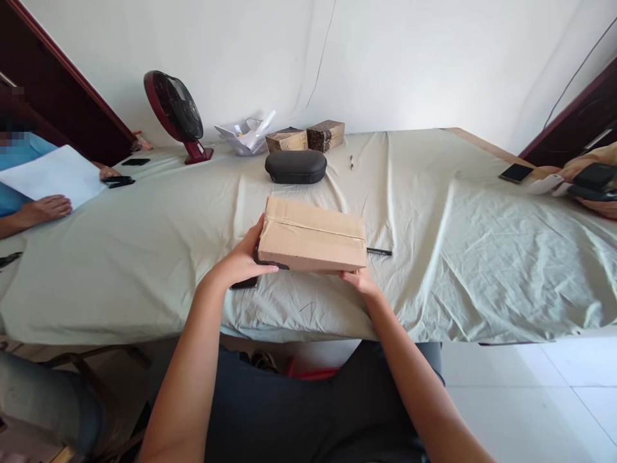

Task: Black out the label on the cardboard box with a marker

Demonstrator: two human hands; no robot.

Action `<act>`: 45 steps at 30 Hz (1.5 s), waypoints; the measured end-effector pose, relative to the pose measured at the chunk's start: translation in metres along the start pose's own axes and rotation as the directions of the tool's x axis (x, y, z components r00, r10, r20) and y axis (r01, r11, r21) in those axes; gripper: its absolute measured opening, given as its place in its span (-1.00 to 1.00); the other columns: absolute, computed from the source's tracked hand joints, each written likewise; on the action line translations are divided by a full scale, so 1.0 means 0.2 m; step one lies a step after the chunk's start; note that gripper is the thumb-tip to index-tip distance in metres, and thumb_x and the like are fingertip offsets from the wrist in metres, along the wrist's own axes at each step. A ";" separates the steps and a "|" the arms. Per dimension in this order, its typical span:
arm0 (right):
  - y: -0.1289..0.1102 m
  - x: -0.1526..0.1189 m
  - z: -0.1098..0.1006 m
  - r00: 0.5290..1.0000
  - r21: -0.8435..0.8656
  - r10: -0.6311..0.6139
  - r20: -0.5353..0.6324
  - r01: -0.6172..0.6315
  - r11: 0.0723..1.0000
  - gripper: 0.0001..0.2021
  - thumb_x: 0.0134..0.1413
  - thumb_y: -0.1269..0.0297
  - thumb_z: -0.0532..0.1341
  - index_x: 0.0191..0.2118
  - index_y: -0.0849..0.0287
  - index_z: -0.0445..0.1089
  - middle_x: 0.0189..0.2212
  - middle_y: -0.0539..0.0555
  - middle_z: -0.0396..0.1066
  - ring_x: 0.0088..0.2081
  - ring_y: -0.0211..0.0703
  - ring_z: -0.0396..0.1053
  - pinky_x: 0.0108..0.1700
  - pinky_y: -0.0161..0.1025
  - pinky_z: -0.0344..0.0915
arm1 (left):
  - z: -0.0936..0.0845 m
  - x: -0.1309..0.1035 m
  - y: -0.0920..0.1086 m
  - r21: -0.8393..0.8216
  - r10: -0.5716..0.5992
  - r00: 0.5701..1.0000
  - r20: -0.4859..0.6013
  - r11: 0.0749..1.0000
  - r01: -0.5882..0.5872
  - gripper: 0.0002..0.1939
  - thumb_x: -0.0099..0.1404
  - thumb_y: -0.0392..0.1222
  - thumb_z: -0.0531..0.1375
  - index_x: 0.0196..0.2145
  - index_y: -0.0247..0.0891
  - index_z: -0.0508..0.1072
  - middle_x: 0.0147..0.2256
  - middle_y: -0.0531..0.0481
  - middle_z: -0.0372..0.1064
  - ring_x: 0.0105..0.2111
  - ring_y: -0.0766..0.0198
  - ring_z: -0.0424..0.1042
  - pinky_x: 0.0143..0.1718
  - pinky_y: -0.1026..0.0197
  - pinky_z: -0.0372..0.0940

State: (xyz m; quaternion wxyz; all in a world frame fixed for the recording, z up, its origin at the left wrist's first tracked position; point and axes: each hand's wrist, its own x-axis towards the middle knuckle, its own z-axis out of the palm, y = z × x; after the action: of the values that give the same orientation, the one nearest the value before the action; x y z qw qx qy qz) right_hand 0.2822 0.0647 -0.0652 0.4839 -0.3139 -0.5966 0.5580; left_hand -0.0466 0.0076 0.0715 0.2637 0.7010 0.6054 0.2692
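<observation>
A brown cardboard box [313, 239] with a seam along its top is held between my two hands over the cloth-covered table. My left hand [243, 257] grips its left end, with the thumb along the near lower edge. At the near right corner, my right hand [359, 280] has its fingers at the underside, partly hidden by the box. Sticking out past the box's right side is a black pen-like stick [380, 251]. A dark flat object, perhaps a phone [245, 283], shows partly below my left hand.
Behind the box lie a black zip case [295, 167], two small cartons [326, 135], a clear basket [243, 138] and a maroon fan [178, 112]. A person at left holds white paper [58, 172]. At right, another person's hands [598, 186] hold a dark object near a phone [515, 173].
</observation>
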 end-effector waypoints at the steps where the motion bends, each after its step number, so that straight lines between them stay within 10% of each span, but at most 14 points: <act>1: -0.01 0.00 0.00 1.000 0.005 -0.005 -0.006 0.005 1.000 0.09 -0.22 -0.38 0.54 0.41 0.04 0.36 0.27 0.28 0.53 0.46 0.39 0.28 0.52 0.28 0.17 | -0.01 0.01 0.00 0.002 0.002 1.000 0.010 1.000 -0.002 0.33 0.14 -0.10 0.54 0.63 0.12 -0.16 0.64 -0.15 -0.16 0.57 -0.31 0.08 0.57 -0.34 0.08; 9: -0.03 -0.01 0.02 0.998 0.040 0.036 -0.060 -0.034 0.999 0.07 -0.24 -0.30 0.60 0.40 0.02 0.39 0.22 0.29 0.58 0.38 0.43 0.39 0.44 0.30 0.31 | -0.10 0.02 -0.05 -0.148 0.072 0.996 0.047 0.987 -0.064 0.32 0.15 -0.01 0.51 0.63 0.05 -0.17 0.58 -0.26 -0.13 0.42 -0.26 0.31 0.35 -0.23 0.44; 20: 0.04 -0.02 -0.03 0.997 0.075 -0.073 -0.036 0.076 0.994 0.02 -0.09 -0.24 0.57 0.46 -0.01 0.31 0.30 0.24 0.53 0.50 0.31 0.25 0.56 0.22 0.13 | -0.05 -0.11 0.02 -0.016 -0.028 1.000 0.011 0.999 0.028 0.49 0.10 -0.06 0.58 0.65 0.09 -0.35 0.62 -0.24 -0.12 0.54 -0.32 0.13 0.54 -0.37 0.12; 37: 0.02 -0.01 0.00 0.999 0.262 0.048 -0.001 -0.046 0.964 0.05 -0.16 -0.37 0.52 0.44 -0.09 0.35 0.35 0.19 0.51 0.52 0.31 0.22 0.60 0.27 0.00 | -0.03 0.04 -0.14 -0.120 0.042 0.998 0.040 0.992 -0.037 0.36 0.05 -0.06 0.57 0.59 0.08 -0.13 0.46 -0.29 0.02 0.41 -0.31 0.30 0.38 -0.34 0.38; 45: 0.03 -0.02 -0.01 0.992 0.229 0.117 0.039 -0.123 0.966 0.08 -0.20 -0.45 0.47 0.44 -0.09 0.36 0.33 0.22 0.52 0.52 0.32 0.23 0.47 0.24 0.27 | -0.03 0.01 -0.19 -0.082 0.050 0.999 0.023 0.995 -0.048 0.34 0.09 0.01 0.58 0.59 0.12 -0.14 0.48 -0.28 0.01 0.48 -0.38 0.20 0.41 -0.41 0.35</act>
State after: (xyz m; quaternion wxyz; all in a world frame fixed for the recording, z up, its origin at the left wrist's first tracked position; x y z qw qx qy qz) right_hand 0.2842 0.0638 -0.0722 0.4748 -0.2843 -0.5136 0.6556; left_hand -0.0775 0.0151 0.0504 0.2928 0.7076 0.5733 0.2914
